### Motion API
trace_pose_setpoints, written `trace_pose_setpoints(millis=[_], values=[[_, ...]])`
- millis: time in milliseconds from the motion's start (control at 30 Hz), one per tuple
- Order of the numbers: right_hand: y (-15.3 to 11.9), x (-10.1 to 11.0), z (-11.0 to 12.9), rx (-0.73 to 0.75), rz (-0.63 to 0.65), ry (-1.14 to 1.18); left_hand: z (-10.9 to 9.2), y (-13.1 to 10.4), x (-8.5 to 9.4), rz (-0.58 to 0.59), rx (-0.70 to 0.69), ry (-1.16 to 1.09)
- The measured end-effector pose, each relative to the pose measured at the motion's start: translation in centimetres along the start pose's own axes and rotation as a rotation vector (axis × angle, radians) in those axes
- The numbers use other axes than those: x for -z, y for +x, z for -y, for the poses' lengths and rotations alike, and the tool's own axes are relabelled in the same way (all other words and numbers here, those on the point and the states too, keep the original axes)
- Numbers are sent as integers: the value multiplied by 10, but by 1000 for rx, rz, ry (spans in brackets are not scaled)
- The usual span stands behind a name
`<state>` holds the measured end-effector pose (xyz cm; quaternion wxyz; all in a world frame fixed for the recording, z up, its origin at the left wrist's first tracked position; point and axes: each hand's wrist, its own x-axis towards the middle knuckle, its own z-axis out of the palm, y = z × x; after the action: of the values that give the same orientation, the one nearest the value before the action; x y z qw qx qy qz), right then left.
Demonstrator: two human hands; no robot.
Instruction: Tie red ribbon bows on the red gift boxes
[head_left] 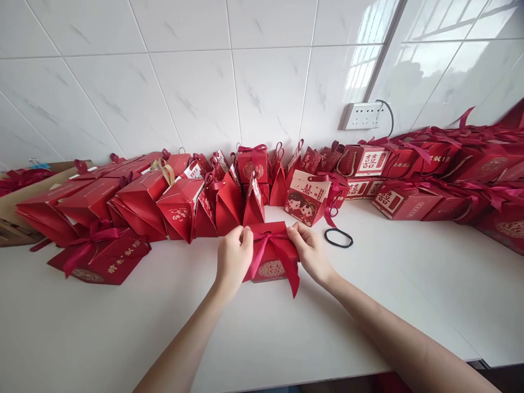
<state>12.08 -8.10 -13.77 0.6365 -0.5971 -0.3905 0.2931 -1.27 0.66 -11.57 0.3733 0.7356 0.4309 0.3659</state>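
A red gift box with a round gold emblem stands on the white table in front of me. A crimson ribbon is tied across its top, with two tails hanging down the front. My left hand is closed at the upper left side of the box, pinching the ribbon there. On the opposite side my right hand pinches the ribbon near the box's top right corner. The fingertips partly hide the ribbon's ends. Just behind my right hand stands a box with two cartoon figures.
A black elastic band lies right of my hands on the white table. One ribboned red box sits at the left. Rows of red boxes line the tiled wall, with more stacked at right. A power strip is on the wall.
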Motion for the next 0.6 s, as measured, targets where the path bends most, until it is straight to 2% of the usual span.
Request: trace_pose_setpoints(millis=[233,433,600], values=[[-1,-3,-6,-49,-19,119,3,-2,-4,-18,39,-97],[0,-7,-7,-152,-53,214,4,-6,-10,-71,72,-213],[5,-4,-7,-176,-21,240,8,-7,-15,-76,87,-336]])
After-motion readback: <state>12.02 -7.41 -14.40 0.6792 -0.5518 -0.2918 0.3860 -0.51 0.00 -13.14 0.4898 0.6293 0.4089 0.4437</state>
